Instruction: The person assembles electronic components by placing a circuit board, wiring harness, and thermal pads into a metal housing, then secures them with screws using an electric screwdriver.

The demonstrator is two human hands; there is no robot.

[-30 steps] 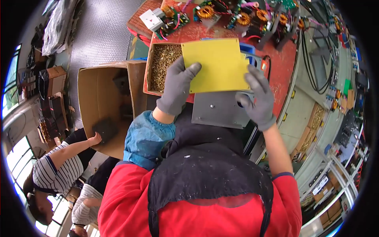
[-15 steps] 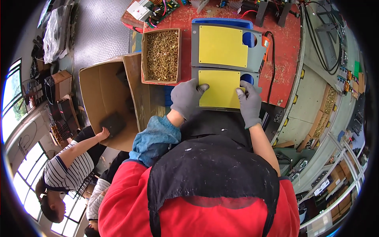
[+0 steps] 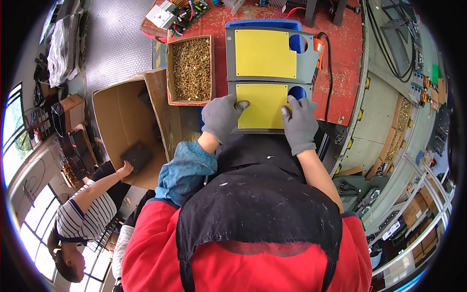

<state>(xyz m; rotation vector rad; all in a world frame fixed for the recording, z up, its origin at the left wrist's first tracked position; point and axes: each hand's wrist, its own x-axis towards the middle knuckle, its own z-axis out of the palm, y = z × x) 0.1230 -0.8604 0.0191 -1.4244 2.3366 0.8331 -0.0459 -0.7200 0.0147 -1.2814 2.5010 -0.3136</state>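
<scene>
A grey panel [image 3: 272, 131] with a yellow insulation sheet [image 3: 262, 107] on its face lies nearest me, over the table's front edge. My left hand [image 3: 221, 118], in a grey glove, grips its left side, thumb on the sheet and fingers hidden. At the sheet's right edge, by the panel's round hole, my gloved right hand [image 3: 299, 124] is closed with thumb and forefinger on the panel. Just beyond it lies a second grey panel [image 3: 306, 70] with a like yellow sheet [image 3: 265, 54]. Blue shows through both holes, from a blue bin [image 3: 265, 23] beneath.
A cardboard box of small brass-coloured fasteners [image 3: 191, 69] stands left of the panels. Further left, a co-worker's hand [image 3: 126, 169] holds a dark block [image 3: 137, 156] in a large carton [image 3: 112, 112]. An orange-handled tool [image 3: 319, 51] and circuit boards [image 3: 190, 17] lie on the red table [image 3: 346, 73].
My right thumb and fingers have shifted slightly along the sheet's right edge. The view has moved a little, so the table sits further left. The co-worker's hand stays at the dark block.
</scene>
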